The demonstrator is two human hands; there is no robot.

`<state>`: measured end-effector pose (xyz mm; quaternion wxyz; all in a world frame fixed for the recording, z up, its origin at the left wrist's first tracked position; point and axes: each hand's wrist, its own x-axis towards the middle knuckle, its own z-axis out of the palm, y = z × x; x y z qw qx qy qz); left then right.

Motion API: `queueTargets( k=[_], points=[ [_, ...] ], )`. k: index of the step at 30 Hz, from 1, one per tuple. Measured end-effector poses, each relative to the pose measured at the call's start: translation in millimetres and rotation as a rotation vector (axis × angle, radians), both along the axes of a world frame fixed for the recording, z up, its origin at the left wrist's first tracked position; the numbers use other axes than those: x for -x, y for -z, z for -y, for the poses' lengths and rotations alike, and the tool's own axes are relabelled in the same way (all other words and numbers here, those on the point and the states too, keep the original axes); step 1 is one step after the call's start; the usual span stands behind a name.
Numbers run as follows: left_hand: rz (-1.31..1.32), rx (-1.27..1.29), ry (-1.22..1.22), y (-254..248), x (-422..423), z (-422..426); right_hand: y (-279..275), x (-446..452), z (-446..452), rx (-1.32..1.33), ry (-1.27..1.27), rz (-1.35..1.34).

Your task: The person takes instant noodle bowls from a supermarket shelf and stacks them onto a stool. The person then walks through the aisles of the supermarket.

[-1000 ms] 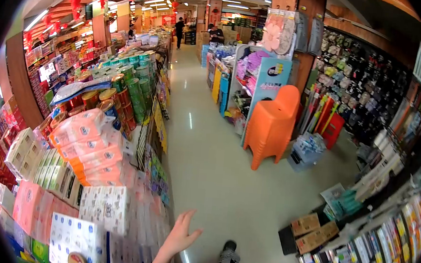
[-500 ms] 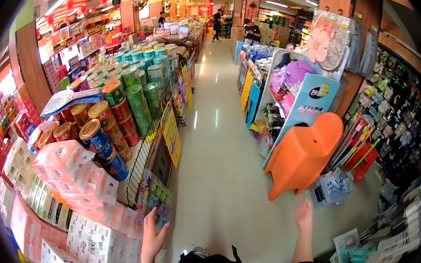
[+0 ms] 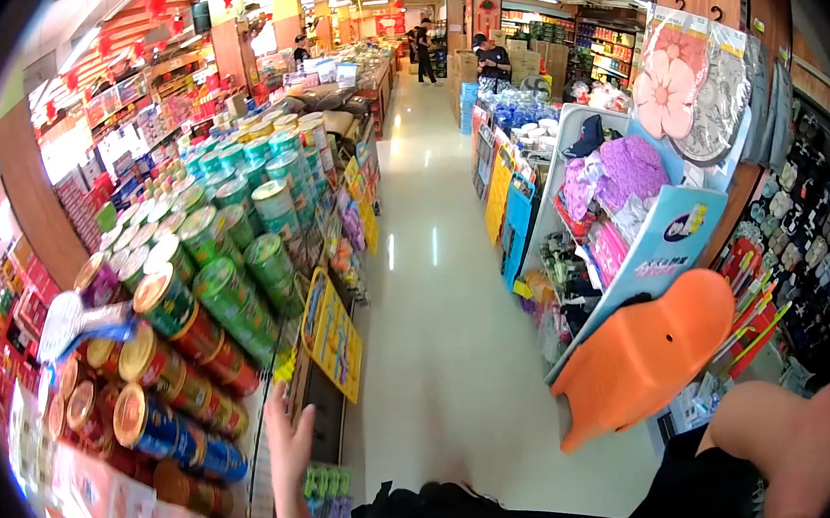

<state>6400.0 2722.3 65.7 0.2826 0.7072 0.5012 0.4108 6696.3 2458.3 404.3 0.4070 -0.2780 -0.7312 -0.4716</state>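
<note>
My left hand point(image 3: 288, 437) is raised at the lower left, fingers apart, with nothing in it. It is nearest to the wire-edged display of stacked cans, just right of a blue can point(image 3: 180, 438) and below a yellow sign point(image 3: 332, 336). At the right edge my right arm is bent upward, and the hand lies outside the view. An orange stack of plastic chairs point(image 3: 639, 353) stands left of that arm, beside a blue display panel point(image 3: 655, 250).
A pale floor aisle point(image 3: 432, 290) runs ahead between the can display and a shelf with purple goods point(image 3: 630, 169). Farther off are a person in black point(image 3: 423, 51) and another person by some boxes point(image 3: 492, 59). Packaged slippers point(image 3: 665, 88) hang at the upper right.
The view has moved forward along the aisle, so the cans and orange chairs look nearer. My right hand has left the view as its arm bent up. My left hand stays at the lower left.
</note>
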Motion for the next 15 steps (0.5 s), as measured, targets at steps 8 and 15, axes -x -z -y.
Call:
queueTargets(
  k=[8, 15],
  points=[
    [-0.004, -0.020, 0.309, -26, -152, -154, 19, -91, -167, -0.200, -0.001, 0.031],
    [0.149, 0.054, 0.027, 28, -196, -268, 22, -213, -314, -0.310, -0.108, 0.075]
  ],
)
